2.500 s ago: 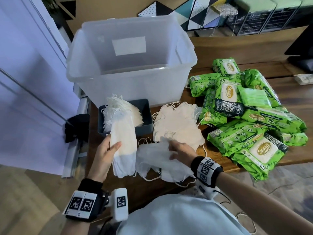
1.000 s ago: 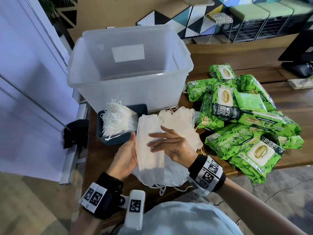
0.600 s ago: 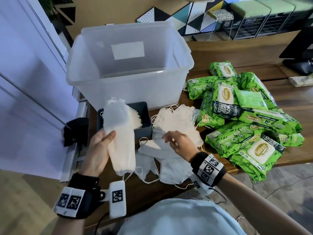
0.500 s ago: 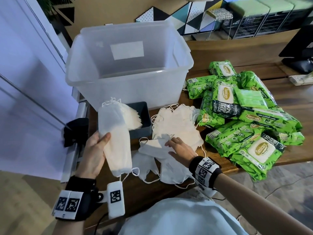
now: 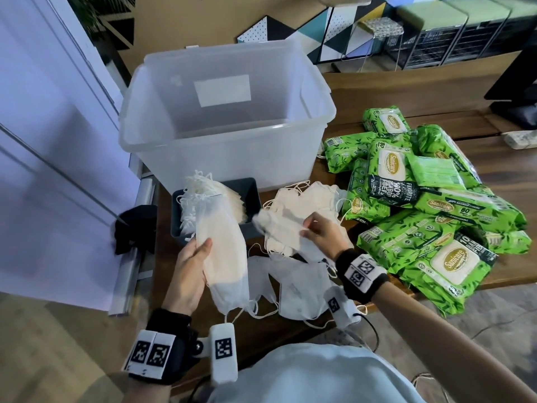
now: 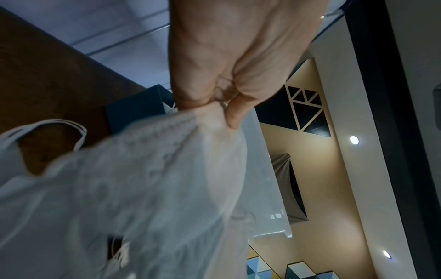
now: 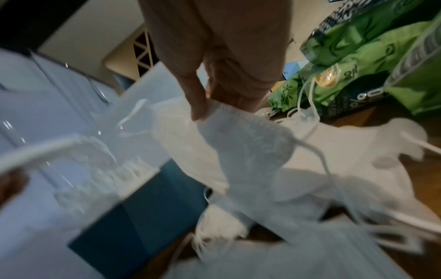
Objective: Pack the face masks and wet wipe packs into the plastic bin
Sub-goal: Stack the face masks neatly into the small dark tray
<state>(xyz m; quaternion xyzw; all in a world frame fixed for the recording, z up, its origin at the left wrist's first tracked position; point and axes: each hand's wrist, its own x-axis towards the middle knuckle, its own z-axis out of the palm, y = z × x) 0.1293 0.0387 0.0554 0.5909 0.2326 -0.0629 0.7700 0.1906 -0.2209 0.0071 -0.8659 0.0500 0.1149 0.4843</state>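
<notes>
My left hand [image 5: 191, 266] grips a stack of white face masks [image 5: 223, 251] upright near the table's front edge; the left wrist view shows its fingers [image 6: 229, 111] curled round the stack [image 6: 133, 188]. My right hand [image 5: 316, 231] pinches one mask [image 5: 279, 228] by its edge and lifts it off the loose masks [image 5: 299, 283] on the table. In the right wrist view the thumb and fingers [image 7: 198, 105] hold that mask [image 7: 238, 143]. The clear plastic bin [image 5: 226, 158] stands behind. Green wet wipe packs [image 5: 421, 216] are piled to the right.
A small dark tray [image 5: 250, 199] holding more masks sits in front of the bin. Another heap of masks [image 5: 308, 199] lies beside it. A white wall panel [image 5: 52, 170] runs along the left. The wooden table [image 5: 494, 164] extends right.
My right hand has picked one mask up off the loose pile and raised it. My left hand keeps hold of its stack, shifted slightly right.
</notes>
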